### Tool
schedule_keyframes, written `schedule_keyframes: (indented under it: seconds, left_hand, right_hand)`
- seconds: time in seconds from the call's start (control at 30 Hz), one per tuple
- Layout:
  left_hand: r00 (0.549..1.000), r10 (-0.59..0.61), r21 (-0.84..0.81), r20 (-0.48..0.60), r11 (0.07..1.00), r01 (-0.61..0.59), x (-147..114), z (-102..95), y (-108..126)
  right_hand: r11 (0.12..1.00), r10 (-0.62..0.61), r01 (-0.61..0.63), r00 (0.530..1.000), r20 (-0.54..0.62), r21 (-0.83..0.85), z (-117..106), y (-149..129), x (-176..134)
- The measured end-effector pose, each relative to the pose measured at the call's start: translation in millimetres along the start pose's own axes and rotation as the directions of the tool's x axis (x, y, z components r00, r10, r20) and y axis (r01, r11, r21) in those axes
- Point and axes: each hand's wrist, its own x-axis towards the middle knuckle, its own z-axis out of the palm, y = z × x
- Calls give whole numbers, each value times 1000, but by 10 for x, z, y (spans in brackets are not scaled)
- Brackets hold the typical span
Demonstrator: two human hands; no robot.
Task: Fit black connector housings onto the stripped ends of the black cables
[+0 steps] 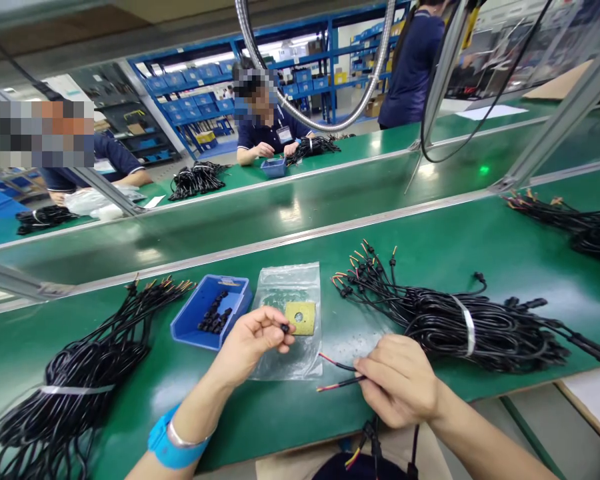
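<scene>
Between the thumb and fingers of my left hand (pixel 257 343) is a small black cable nut (pixel 285 328), held above a clear zip bag (pixel 275 363). My right hand (pixel 400 380) pinches two black cables (pixel 349 382) whose stripped ends show red and yellow wires pointing left. Below that hand, more black connector cable (pixel 373 443) hangs at my lap. A blue bin (pixel 195 333) with several small black nuts (pixel 215 317) stands just left of my left hand. On the bag lies a yellow square piece (pixel 305 319) with a round hole.
Tied bundles of black cable lie to the left (pixel 90 360) and right (pixel 460 327), with another cable bundle (pixel 580 223) at the far right. A metal rail (pixel 280 243) edges the green bench (pixel 260 427). Co-workers sit and stand beyond; a flexible metal hose (pixel 325 123) hangs overhead.
</scene>
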Motion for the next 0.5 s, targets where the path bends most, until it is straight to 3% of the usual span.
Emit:
schedule_keyframes:
  seconds: [0.23, 0.33, 0.5]
  left_hand:
    - [996, -83, 34, -24, 996, 84, 17, 22, -65]
    - [1000, -19, 242, -11, 970, 21, 7, 27, -86]
    - [994, 109, 592, -4, 801, -85, 70, 69, -91]
  right_hand:
    - [1000, 1, -1, 1000, 26, 27, -17, -7, -27]
    - [999, -1, 1, 1000, 19, 33, -28, -4, -43]
    - [999, -17, 16, 1000, 16, 50, -24, 8, -40]
